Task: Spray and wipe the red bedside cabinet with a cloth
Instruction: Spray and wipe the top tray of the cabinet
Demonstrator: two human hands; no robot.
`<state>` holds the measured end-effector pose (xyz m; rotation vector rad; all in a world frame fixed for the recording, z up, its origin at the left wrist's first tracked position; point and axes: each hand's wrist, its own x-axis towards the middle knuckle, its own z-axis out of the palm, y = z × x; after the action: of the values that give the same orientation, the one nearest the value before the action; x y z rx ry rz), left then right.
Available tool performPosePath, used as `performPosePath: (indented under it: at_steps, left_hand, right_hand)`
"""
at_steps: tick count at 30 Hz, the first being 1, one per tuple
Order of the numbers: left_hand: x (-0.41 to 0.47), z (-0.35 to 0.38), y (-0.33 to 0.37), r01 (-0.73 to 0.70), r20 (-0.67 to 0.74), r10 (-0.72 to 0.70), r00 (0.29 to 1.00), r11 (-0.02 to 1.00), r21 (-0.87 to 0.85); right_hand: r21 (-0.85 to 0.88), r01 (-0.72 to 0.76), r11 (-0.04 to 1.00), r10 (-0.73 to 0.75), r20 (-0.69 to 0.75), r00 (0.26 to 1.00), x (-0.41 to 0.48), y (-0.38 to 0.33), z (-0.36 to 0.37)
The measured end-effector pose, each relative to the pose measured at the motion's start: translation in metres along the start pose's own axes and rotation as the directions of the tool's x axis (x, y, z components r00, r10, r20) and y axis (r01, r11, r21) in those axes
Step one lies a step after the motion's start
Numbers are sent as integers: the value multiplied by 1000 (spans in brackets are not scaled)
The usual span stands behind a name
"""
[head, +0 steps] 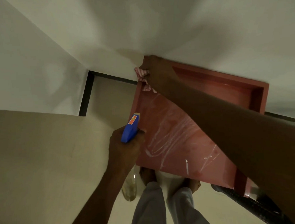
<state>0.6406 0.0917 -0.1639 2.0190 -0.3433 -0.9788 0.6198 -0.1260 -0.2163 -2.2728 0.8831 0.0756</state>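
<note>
The red bedside cabinet (174, 131) stands against the white wall, its top streaked with wet white smears. My right hand (151, 67) reaches across to the far left corner of the top and presses a red-and-white striped cloth (142, 78) there. My left hand (126, 146) holds a spray bottle by its blue trigger head (129, 129) at the cabinet's left edge. The clear bottle body (129, 185) hangs below my hand.
Beige tiled floor (44, 158) lies to the left, edged by a black skirting (86, 94) along the white walls. My bare feet and light trousers (150, 204) are right in front of the cabinet. A dark object (248, 204) sits at the lower right.
</note>
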Motion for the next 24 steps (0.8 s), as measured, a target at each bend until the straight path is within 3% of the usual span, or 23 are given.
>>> performPosePath:
  at_steps: [2, 7, 9, 14, 16, 18, 20, 24]
  left_hand:
    - [-4, -3, -6, 18, 0, -18, 1000, 999, 28]
    - [-8, -11, -24, 56, 5, -57, 998, 994, 90]
    - [-9, -15, -30, 32, 7, -33, 999, 993, 117]
    - [-19, -24, -43, 9, 19, -12, 1000, 991, 131]
    - [-26, -29, -49, 16, 17, -18, 1000, 990, 138]
    - [-35, -32, -53, 26, 25, -30, 999, 988, 153]
    - [-41, -35, -59, 43, 32, -49, 998, 984, 170]
    - [-51, -39, -69, 83, 27, -89, 996, 980, 181]
  right_hand:
    - [1, -28, 1000, 28, -49, 998, -6, 2, 14]
    - [8, 199, 980, -197, 180, 964, -72, -16, 56]
    - [2, 218, 976, -213, 221, 952, -78, -19, 63]
    - [30, 4, 1000, -3, -39, 999, -37, -10, 42]
    - [51, -77, 996, 81, -72, 994, -17, -8, 31]
    - [27, -67, 997, 69, -119, 990, -7, -5, 34]
    - [53, -63, 997, 69, -121, 990, -15, -10, 48]
    - [105, -14, 994, 13, 8, 1000, -86, -32, 78]
